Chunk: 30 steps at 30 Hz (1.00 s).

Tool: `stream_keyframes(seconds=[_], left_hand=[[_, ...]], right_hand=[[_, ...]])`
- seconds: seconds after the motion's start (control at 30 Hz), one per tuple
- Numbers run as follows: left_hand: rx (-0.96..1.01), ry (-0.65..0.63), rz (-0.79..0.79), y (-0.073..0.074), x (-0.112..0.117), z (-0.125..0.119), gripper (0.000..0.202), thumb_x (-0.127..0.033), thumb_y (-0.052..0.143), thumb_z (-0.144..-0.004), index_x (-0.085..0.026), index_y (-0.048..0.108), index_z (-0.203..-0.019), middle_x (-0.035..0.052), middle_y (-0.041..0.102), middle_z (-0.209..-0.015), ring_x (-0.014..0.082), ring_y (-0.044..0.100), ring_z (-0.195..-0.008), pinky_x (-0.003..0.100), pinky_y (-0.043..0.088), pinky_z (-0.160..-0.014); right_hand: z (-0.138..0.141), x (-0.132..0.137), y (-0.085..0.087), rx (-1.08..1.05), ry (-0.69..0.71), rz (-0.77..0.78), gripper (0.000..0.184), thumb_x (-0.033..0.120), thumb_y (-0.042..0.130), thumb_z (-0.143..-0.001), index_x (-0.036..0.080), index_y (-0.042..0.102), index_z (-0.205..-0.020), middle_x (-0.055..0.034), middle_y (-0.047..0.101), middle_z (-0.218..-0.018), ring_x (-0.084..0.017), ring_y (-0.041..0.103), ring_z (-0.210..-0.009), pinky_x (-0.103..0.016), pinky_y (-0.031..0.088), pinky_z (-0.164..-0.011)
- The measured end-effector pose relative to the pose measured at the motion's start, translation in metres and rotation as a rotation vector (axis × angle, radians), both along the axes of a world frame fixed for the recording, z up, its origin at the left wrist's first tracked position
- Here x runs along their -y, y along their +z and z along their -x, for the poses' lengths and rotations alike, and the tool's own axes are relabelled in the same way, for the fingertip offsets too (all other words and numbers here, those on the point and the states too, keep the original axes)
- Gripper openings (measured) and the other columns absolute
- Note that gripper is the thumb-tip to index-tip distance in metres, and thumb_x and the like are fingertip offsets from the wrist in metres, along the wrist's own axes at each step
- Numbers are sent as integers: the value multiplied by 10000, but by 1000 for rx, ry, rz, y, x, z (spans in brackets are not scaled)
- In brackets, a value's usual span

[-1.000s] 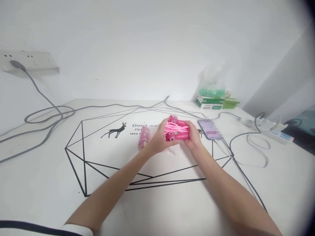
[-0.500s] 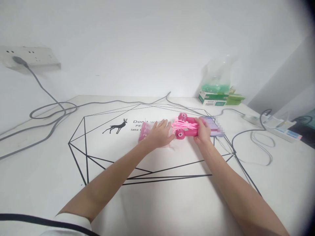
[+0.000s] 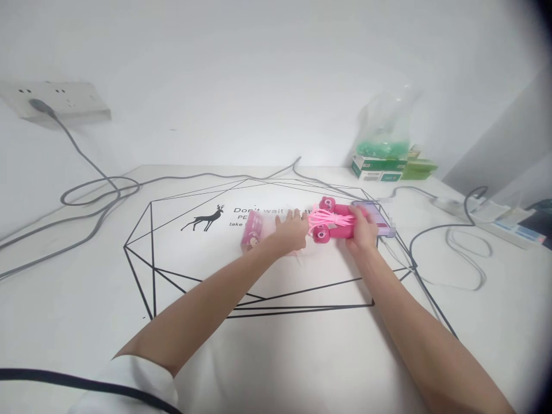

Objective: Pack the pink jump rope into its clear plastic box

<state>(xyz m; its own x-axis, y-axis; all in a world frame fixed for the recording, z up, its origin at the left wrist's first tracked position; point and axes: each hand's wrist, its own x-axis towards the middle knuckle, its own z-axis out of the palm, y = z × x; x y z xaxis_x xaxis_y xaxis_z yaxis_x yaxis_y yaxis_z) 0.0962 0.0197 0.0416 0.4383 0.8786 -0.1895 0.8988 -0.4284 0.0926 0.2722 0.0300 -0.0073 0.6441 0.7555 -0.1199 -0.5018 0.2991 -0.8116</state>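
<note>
A pink jump rope has its cord bundled between two darker pink handles with animal-face ends. My right hand is closed around the far-right part of both handles, holding the rope just above the table. Beneath my left hand lies a clear plastic bag with a pink printed end. The left fingers are curled on the bag's right side, close to the rope's cord; their tips are partly hidden. Right behind my right hand is a purple phone-like device, partly covered.
Green-and-white boxes with a plastic bag on top stand at the back right. A power strip and loose cables lie on the right. Grey cable loops across the left, from a wall socket.
My left fingers have curled from a flatter, spread pose and moved slightly right over the bag. The jump rope remains in my right hand. The whole view has shifted slightly.
</note>
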Motion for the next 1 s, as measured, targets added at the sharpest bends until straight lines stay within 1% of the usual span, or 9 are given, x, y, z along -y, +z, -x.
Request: stream_keyframes(seconds=[0.13, 0.3, 0.4, 0.47, 0.57, 0.67, 0.73, 0.83, 1.0], left_hand=[[35, -51, -65, 2, 7, 7, 777, -198, 640, -799, -130, 267, -1477, 251, 278, -1551, 388, 246, -1448, 638, 336, -1059], [116, -98, -144, 1, 11, 22, 626, -361, 504, -912, -112, 328, -1459, 197, 437, -1475, 326, 389, -1389, 489, 398, -1068], [173, -90, -186, -3, 13, 30, 574, -371, 419, -952, -139, 338, -1471, 142, 455, -1481, 297, 496, -1315, 417, 440, -1044], [249, -76, -233, -8, 15, 36, 570, -326, 397, -957, -158, 310, -1494, 108, 461, -1485, 276, 521, -1296, 392, 461, -1030], [389, -65, -343, -18, 17, 43, 598, -237, 389, -942, -177, 258, -1522, 88, 468, -1484, 238, 508, -1312, 374, 470, -1032], [422, -105, -461, -30, 18, 49, 541, -208, 381, -944, -199, 350, -1484, 87, 465, -1486, 222, 468, -1348, 393, 427, -1083], [400, -142, -529, -36, 19, 51, 484, -233, 403, -952, -196, 431, -1433, 105, 471, -1478, 235, 460, -1354, 432, 374, -1125], [384, -172, -599, -41, 19, 52, 452, -298, 439, -962, -184, 470, -1398, 136, 450, -1488, 254, 456, -1358, 479, 317, -1157], [396, -178, -670, -42, 21, 51, 471, -385, 463, -967, -198, 470, -1398, 166, 381, -1527, 284, 416, -1387, 510, 326, -1145]], right_hand=[[-2, 0, 12, -11, 2, -52, 390, 185, 801, -601, 187, 600, -935, 47, 652, -779, -123, 663, -707, -211, 566, -589], [-3, 1, 31, -24, 8, -92, 347, 176, 779, -636, 191, 579, -919, 46, 652, -793, -127, 671, -728, -220, 577, -604], [-5, 2, 37, -52, 9, -95, 339, 156, 770, -643, 181, 589, -929, 38, 653, -790, -127, 671, -727, -221, 578, -602], [-6, 2, 38, -58, 18, -93, 343, 156, 774, -640, 176, 596, -932, 36, 650, -786, -132, 671, -726, -224, 577, -594], [-5, 1, 34, -54, 25, -95, 339, 156, 773, -636, 181, 590, -919, 38, 649, -789, -136, 673, -735, -229, 576, -599], [2, 2, 24, -53, 37, -89, 344, 146, 773, -627, 186, 587, -914, 46, 647, -786, -124, 665, -725, -216, 568, -601], [9, 2, 16, -46, 84, -61, 380, 160, 792, -609, 187, 589, -929, 43, 649, -782, -131, 664, -713, -225, 568, -596], [21, -1, 5, -30, 111, -26, 401, 181, 806, -590, 195, 587, -925, 46, 647, -780, -134, 663, -714, -239, 570, -620], [26, -5, -7, 14, 111, 42, 392, 211, 805, -590, 202, 589, -917, 44, 643, -777, -142, 660, -720, -244, 560, -621]])
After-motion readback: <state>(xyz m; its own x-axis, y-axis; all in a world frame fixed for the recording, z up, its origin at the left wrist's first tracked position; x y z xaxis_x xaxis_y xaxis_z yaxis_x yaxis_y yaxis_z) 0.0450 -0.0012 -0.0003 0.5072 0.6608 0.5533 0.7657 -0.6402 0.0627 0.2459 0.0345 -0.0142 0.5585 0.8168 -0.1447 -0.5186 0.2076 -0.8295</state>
